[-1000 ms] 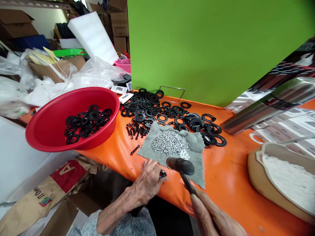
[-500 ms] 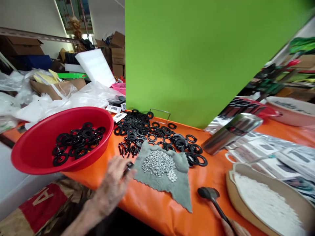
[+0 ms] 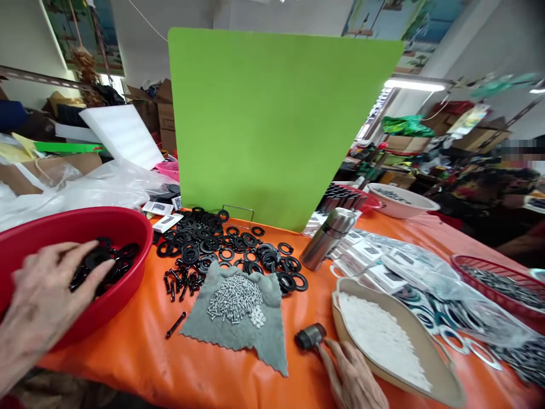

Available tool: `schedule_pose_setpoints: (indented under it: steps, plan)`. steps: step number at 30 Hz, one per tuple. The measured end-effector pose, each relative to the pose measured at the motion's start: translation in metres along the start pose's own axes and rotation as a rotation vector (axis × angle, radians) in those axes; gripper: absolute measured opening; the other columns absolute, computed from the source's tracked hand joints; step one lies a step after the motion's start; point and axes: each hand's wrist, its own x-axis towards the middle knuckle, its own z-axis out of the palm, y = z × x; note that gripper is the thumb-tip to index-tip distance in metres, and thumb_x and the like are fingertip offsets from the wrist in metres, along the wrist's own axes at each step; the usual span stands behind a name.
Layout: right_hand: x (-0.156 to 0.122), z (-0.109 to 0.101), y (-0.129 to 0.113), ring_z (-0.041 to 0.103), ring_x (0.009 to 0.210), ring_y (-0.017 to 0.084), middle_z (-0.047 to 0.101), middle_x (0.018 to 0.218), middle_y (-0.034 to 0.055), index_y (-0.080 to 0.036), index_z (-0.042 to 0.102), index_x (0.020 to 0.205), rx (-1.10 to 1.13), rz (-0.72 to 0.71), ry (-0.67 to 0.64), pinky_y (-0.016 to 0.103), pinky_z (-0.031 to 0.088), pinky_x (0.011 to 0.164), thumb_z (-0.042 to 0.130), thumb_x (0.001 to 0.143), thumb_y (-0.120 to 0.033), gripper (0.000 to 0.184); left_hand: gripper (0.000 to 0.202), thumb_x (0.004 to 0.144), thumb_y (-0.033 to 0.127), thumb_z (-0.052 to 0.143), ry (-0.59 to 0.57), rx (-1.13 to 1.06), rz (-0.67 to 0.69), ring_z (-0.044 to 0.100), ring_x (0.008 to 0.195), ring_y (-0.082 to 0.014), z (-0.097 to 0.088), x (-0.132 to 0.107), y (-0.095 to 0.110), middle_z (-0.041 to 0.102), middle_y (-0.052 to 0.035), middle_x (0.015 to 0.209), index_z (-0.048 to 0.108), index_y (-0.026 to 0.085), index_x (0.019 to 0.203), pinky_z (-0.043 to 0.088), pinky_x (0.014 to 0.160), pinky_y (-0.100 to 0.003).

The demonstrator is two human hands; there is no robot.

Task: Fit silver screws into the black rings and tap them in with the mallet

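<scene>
The left hand, fingers loosely curved, is over black ring washers in a red basin, grasp unclear. The right hand grips a small mallet; left of it, steel screws remain on a grey cloth.

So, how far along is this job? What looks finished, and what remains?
Seemingly done: black rings in the red basin. In hand: the left hand touches those rings; the right hand holds a mallet. Remaining: loose black rings on the orange table, silver screws on the grey cloth.
</scene>
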Motion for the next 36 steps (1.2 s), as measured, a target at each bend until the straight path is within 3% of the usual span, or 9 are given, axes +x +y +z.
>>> schedule_pose_setpoints:
  steps: [3, 7, 12, 17, 22, 27, 31, 33, 36]
  plan:
    - [0.052, 0.014, -0.013, 0.066, 0.081, 0.02, 0.066, 0.085, 0.0083, -0.021, 0.061, 0.093, 0.077, -0.017, 0.0, 0.032, 0.056, 0.071, 0.024, 0.098, -0.037, 0.04, 0.031, 0.088, 0.05, 0.043, -0.236, -0.274, 0.106, 0.059, 0.098, -0.0255, 0.027, -0.009, 0.041, 0.058, -0.0038, 0.104, 0.059, 0.028, 0.105, 0.05, 0.091, -0.047]
    - [0.127, 0.047, -0.027, 0.063, 0.083, 0.019, 0.063, 0.089, 0.007, -0.02, 0.06, 0.094, 0.17, -0.07, -0.043, 0.032, 0.054, 0.074, 0.031, 0.098, -0.031, 0.031, 0.025, 0.09, 0.034, 0.048, -0.539, -0.286, 0.047, 0.059, 0.098, -0.0193, 0.099, -0.002, 0.077, 0.061, -0.0037, 0.1, 0.063, 0.021, 0.105, 0.049, 0.091, -0.035]
    - [0.198, 0.086, -0.047, 0.06, 0.091, 0.017, 0.063, 0.096, 0.0042, -0.017, 0.06, 0.101, 0.186, -0.132, -0.114, 0.035, 0.052, 0.081, 0.047, 0.094, -0.022, 0.016, 0.027, 0.088, 0.027, 0.054, -0.493, -0.137, -0.056, 0.048, 0.114, -0.0291, 0.18, 0.026, 0.091, 0.055, -0.0114, 0.12, 0.061, 0.018, 0.112, 0.039, 0.099, -0.048]
    - [0.231, 0.123, -0.068, 0.061, 0.092, 0.017, 0.063, 0.105, 0.0044, -0.018, 0.061, 0.104, 0.185, -0.152, -0.201, 0.039, 0.051, 0.082, 0.056, 0.092, -0.032, 0.02, 0.038, 0.09, 0.036, 0.051, -0.508, -0.084, -0.12, 0.029, 0.13, -0.0409, 0.217, 0.04, 0.098, 0.043, -0.018, 0.136, 0.056, 0.017, 0.122, 0.023, 0.103, -0.063]
    - [0.234, 0.147, -0.084, 0.06, 0.097, 0.018, 0.062, 0.11, 0.0054, -0.017, 0.062, 0.103, 0.296, -0.131, -0.267, 0.041, 0.051, 0.085, 0.058, 0.09, -0.034, 0.021, 0.037, 0.09, 0.038, 0.051, -0.604, -0.13, -0.099, 0.041, 0.12, -0.0373, 0.227, 0.031, 0.101, 0.053, -0.0158, 0.122, 0.059, 0.014, 0.117, 0.034, 0.098, -0.056]
    - [0.231, 0.143, -0.079, 0.06, 0.088, 0.015, 0.062, 0.101, 0.0033, -0.017, 0.061, 0.095, 0.506, -0.026, -0.28, 0.036, 0.051, 0.079, 0.057, 0.09, -0.034, 0.019, 0.03, 0.084, 0.031, 0.059, -0.65, -0.263, -0.058, 0.044, 0.115, -0.0319, 0.213, 0.018, 0.11, 0.055, -0.0105, 0.118, 0.061, 0.018, 0.11, 0.033, 0.101, -0.051]
    - [0.223, 0.109, -0.069, 0.057, 0.065, 0.014, 0.06, 0.072, 0.0003, -0.018, 0.057, 0.078, 0.719, 0.184, -0.29, 0.031, 0.049, 0.064, 0.054, 0.088, -0.042, 0.027, 0.026, 0.085, 0.021, 0.053, -0.626, -0.421, -0.117, 0.042, 0.12, -0.0309, 0.188, 0.019, 0.126, 0.054, -0.0128, 0.123, 0.062, 0.017, 0.109, 0.031, 0.103, -0.051]
    - [0.207, 0.084, -0.074, 0.057, 0.057, 0.015, 0.059, 0.061, 0.0002, -0.02, 0.055, 0.075, 0.873, 0.289, -0.336, 0.03, 0.049, 0.058, 0.049, 0.087, -0.05, 0.034, 0.024, 0.088, 0.023, 0.05, -0.672, -0.536, -0.15, 0.055, 0.107, -0.0252, 0.171, 0.015, 0.135, 0.063, -0.0113, 0.11, 0.063, 0.015, 0.106, 0.042, 0.096, -0.041]
    - [0.159, 0.044, -0.097, 0.062, 0.06, 0.017, 0.065, 0.065, 0.0023, -0.019, 0.055, 0.088, 1.093, 0.413, -0.411, 0.029, 0.052, 0.06, 0.045, 0.087, -0.057, 0.039, 0.029, 0.09, 0.029, 0.047, -0.791, -0.734, -0.204, 0.064, 0.082, -0.0166, 0.14, -0.008, 0.145, 0.069, -0.0066, 0.092, 0.062, 0.014, 0.11, 0.051, 0.076, -0.026]
